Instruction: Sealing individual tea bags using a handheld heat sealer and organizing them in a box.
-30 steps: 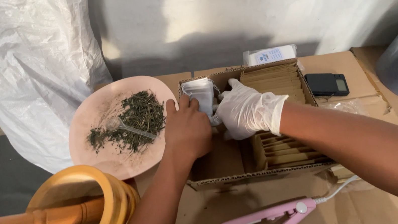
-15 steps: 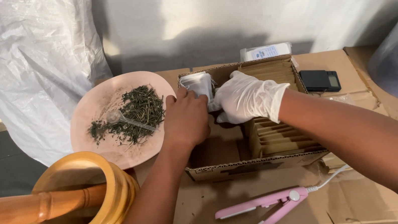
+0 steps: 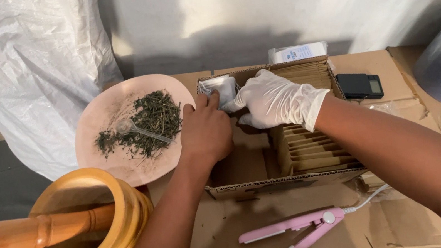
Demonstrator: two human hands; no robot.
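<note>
Both your hands are inside one open brown corrugated cardboard box (image 3: 239, 186) on the cardboard-covered tabletop (image 3: 395, 226). Your bare left hand (image 3: 206, 132) curls its fingers against a small stack of white, papery sachets (image 3: 218, 89) standing at the box's far left corner; your right hand (image 3: 274, 100), in a thin white glove, pinches the same stack from the other side, so both hands grip it. How many sachets the stack holds is too hard to make out, since your fingers cover its lower part. To the right, a single row of flat tan paper envelopes (image 3: 313, 149) stands on edge, too tightly packed to count. Left of the box lies one round, smooth pink plate (image 3: 100, 122) bearing a heap of dry, stringy green herb (image 3: 147, 124) and one clear plastic spoon (image 3: 140, 130). One turned wooden mortar (image 3: 90, 224) holds one wooden pestle (image 3: 16, 239), cut off by the left edge. One pink clamp-shaped heat sealer (image 3: 295, 232) lies near you, its tip cut off below; one small black pocket scale (image 3: 360, 85) sits at the far right.
</note>
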